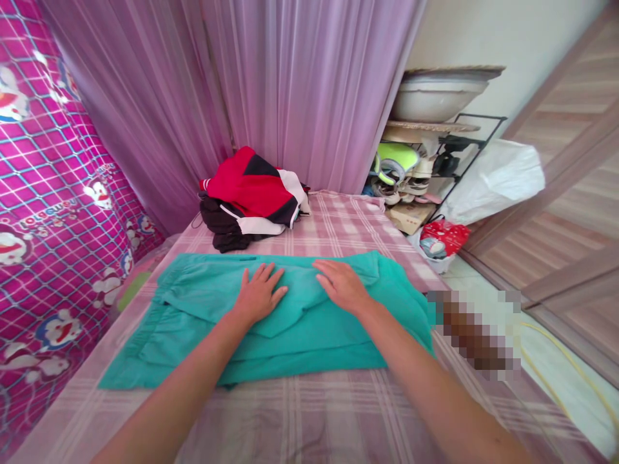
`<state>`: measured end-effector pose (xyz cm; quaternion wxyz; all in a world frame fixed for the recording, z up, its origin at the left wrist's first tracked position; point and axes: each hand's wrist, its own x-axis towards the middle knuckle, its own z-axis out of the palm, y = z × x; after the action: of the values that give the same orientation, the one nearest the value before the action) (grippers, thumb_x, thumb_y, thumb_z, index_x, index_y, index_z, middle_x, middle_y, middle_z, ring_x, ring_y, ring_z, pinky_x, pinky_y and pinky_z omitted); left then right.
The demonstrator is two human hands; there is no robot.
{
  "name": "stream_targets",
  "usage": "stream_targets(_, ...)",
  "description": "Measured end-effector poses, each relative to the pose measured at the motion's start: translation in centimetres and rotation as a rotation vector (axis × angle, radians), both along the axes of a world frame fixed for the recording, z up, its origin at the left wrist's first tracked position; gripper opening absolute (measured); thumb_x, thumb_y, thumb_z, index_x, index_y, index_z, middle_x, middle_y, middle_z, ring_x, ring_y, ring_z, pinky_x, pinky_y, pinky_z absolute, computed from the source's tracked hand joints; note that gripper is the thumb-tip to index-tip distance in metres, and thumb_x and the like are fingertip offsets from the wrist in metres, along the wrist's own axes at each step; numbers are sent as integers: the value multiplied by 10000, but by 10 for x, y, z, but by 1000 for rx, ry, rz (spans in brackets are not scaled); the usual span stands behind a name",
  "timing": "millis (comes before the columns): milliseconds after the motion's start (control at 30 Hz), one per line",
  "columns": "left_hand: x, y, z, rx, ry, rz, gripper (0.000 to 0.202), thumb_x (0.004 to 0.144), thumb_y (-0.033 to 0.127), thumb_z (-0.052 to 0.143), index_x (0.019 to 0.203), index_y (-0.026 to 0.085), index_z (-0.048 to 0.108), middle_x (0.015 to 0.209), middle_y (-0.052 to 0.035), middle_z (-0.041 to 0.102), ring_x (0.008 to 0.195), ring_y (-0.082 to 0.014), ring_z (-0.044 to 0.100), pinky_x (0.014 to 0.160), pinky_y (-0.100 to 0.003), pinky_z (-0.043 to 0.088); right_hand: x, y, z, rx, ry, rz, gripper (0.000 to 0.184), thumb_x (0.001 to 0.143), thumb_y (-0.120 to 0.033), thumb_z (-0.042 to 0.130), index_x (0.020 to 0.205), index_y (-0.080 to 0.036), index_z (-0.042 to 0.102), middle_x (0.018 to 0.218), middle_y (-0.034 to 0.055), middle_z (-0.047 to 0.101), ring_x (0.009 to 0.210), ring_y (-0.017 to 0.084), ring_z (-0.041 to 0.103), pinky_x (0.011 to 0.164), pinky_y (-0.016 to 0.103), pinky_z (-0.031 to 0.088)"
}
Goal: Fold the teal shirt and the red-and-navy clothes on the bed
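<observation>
A teal garment with a gathered elastic waistband at its left end, seemingly a pair of trousers, lies folded across the bed in front of me. My left hand rests palm down on its middle, fingers spread. To the right, my right hand touches the cloth near the far edge, its fingers stretched out and fairly flat. Neither hand grips anything. The right part of the garment is bunched and rounded, and its lower layers are hidden under the top fold.
Beyond the garment sits a heap of red, black and white clothing on the checked bedsheet. Purple curtains hang behind. At right stand a shoe rack with a basin and a red bag. A pink patterned cloth hangs left.
</observation>
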<state>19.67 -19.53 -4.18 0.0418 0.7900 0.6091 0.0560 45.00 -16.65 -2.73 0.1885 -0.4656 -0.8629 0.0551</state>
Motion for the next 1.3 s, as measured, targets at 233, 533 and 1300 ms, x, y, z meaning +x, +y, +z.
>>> stream_targets(233, -3, 11, -17, -4, 51, 70, 644, 950, 616, 360, 1523, 322, 350, 1625, -118, 283, 1497, -345, 223, 1129, -702, 175, 12, 29, -27, -235, -287, -104, 602, 1006, -505, 288, 1514, -206, 405, 1591, 125, 332, 1483, 280, 274, 1200, 580, 133)
stream_targets(533, -1, 11, -22, 20, 101, 94, 650, 951, 625, 343, 1530, 327, 338, 1629, -93, 280, 1502, -344, 208, 1131, -697, 188, 69, 48, -33, -234, -363, -501, 565, 1012, -435, 265, 1496, -189, 422, 1585, 118, 365, 1472, 269, 291, 1189, 585, 152)
stream_targets(1300, -82, 20, -17, 12, 86, 288, 584, 992, 507, 280, 1494, 244, 422, 1601, -104, 342, 1483, -310, 273, 1189, -604, 162, 57, 39, -62, 43, -315, -672, 554, 1011, -468, 275, 1407, -205, 561, 1518, 163, 452, 1435, 357, 316, 1123, 615, 231)
